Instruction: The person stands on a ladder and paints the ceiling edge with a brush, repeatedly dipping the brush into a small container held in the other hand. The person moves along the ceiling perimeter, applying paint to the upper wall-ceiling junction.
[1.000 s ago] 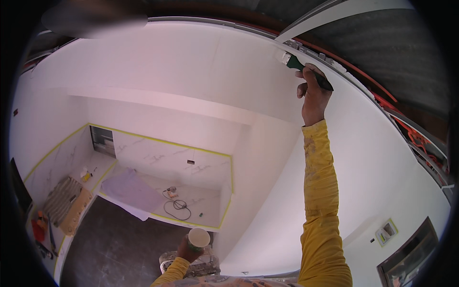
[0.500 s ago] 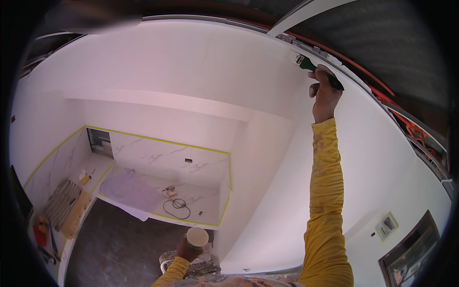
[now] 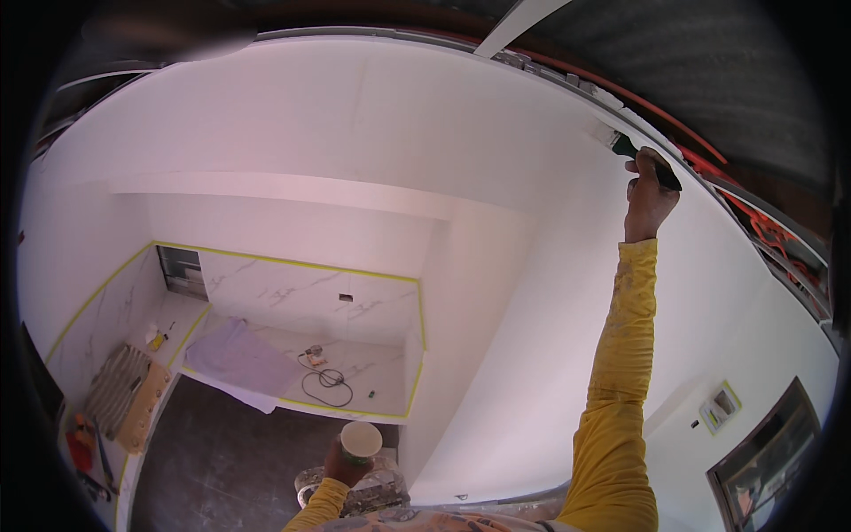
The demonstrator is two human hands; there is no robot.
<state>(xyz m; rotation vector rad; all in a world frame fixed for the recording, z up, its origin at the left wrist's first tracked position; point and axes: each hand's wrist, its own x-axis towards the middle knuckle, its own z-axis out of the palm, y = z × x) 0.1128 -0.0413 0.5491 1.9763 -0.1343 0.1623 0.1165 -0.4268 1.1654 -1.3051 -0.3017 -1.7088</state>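
Observation:
High on the white wall [image 3: 479, 133], my right hand [image 3: 651, 195] grips a paintbrush [image 3: 624, 146] with a dark green handle. Its pale bristles touch the wall just below the metal edge strip at the top. Low in the middle, my left hand [image 3: 344, 465] is wrapped round a cup [image 3: 362, 442] filled with off-white paint. The fingers on the cup's far side are partly hidden. Yellow sleeves, stained with paint, cover both my arms.
Below is a marble-patterned counter [image 3: 363, 381] edged with yellow tape, bearing a purple cloth [image 3: 235, 355] and a corded power tool [image 3: 313, 355]. A paint-splattered platform [image 3: 381, 488] stands beneath me. Orange conduits [image 3: 780, 235] run above the wall's edge. A dark-framed window [image 3: 767, 461] is at lower right.
My right hand has moved the paintbrush to the right and slightly down along the wall's top edge. My left hand holds the cup in nearly the same place.

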